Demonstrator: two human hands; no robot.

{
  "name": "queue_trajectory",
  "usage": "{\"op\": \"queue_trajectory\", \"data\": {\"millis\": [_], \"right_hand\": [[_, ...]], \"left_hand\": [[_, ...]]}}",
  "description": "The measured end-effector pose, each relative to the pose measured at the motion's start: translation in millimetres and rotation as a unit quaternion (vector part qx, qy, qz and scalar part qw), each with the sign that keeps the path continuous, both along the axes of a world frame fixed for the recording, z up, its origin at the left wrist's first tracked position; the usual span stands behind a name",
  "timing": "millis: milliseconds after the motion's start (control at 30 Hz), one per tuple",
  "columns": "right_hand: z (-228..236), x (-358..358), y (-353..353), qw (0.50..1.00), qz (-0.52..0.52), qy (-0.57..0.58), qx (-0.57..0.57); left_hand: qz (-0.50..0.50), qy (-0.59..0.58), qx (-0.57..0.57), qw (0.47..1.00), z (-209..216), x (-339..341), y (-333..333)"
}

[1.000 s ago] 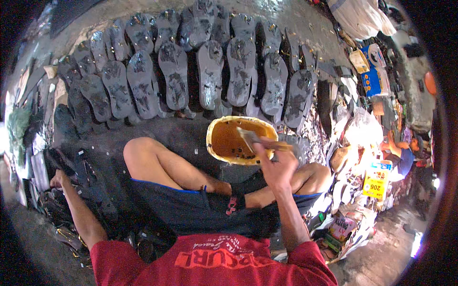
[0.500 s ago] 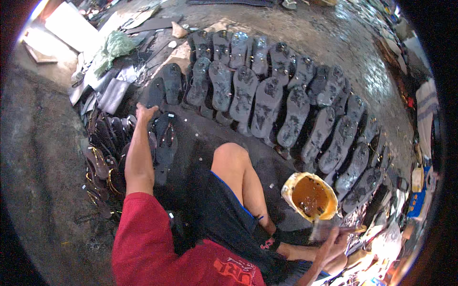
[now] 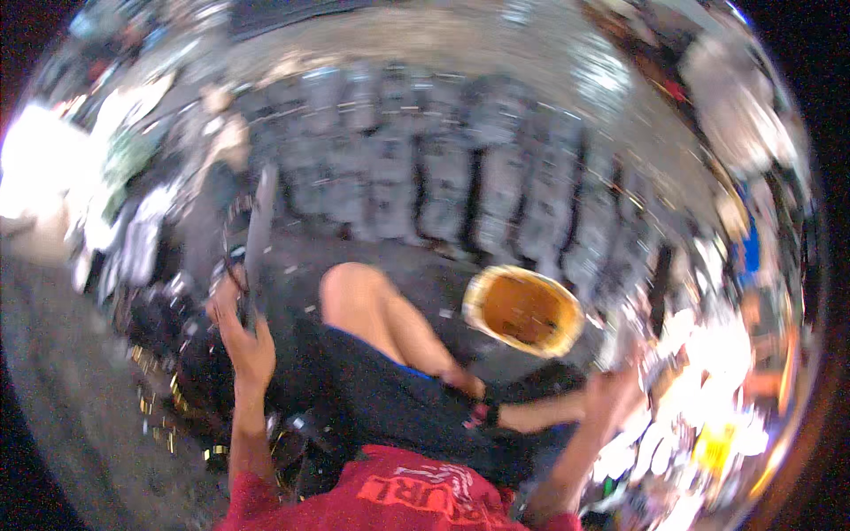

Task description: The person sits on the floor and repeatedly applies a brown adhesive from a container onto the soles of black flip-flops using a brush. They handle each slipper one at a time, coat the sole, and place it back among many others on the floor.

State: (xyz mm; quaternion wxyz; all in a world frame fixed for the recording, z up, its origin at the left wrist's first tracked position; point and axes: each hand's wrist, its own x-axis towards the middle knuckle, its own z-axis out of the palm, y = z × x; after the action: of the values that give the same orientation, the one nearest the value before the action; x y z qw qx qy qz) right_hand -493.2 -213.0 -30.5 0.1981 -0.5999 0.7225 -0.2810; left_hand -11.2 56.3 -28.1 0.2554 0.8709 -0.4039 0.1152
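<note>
The picture is smeared by motion. My left hand [image 3: 241,336] is closed around the near end of a dark sandal [image 3: 259,232], raised and turned nearly edge-on, with thin straps at its left side. My right hand [image 3: 613,389], blurred, grips a brush [image 3: 620,347] to the right of a whitish tub [image 3: 570,340]. Brown liquid [image 3: 522,307] fills much of that tub. Beyond my bent knee, rows of grey-black soles [image 3: 443,186] lie side by side, their tops patchy and shiny.
Several finished-looking dark sandals with gold-coloured trim [image 3: 164,389] are heaped at my left. Scraps and a green mesh bundle [image 3: 128,164] lie at the far left. Bright, blurred clutter [image 3: 682,416] crowds the right side. My bare leg [image 3: 390,310] stretches between my hands.
My left hand has drawn nearer to me and now holds up a sandal. My right hand stays near the tub with the brush. The whole view has swung and blurred.
</note>
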Motion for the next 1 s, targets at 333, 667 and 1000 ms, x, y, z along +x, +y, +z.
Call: {"op": "queue_trajectory", "data": {"millis": [333,667,1000], "right_hand": [[20,21,-11,0.578,-0.029,-0.800,0.161],[45,79,-7,0.773,0.093,-0.624,-0.068],[96,111,3,0.922,0.204,-0.309,-0.109]], "left_hand": [[-0.153,0.171,0.100,0.968,9,-109,-50],[-0.150,0.825,-0.230,0.493,29,-216,-113],[-0.239,0.811,-0.238,0.479,25,-246,-106]]}}
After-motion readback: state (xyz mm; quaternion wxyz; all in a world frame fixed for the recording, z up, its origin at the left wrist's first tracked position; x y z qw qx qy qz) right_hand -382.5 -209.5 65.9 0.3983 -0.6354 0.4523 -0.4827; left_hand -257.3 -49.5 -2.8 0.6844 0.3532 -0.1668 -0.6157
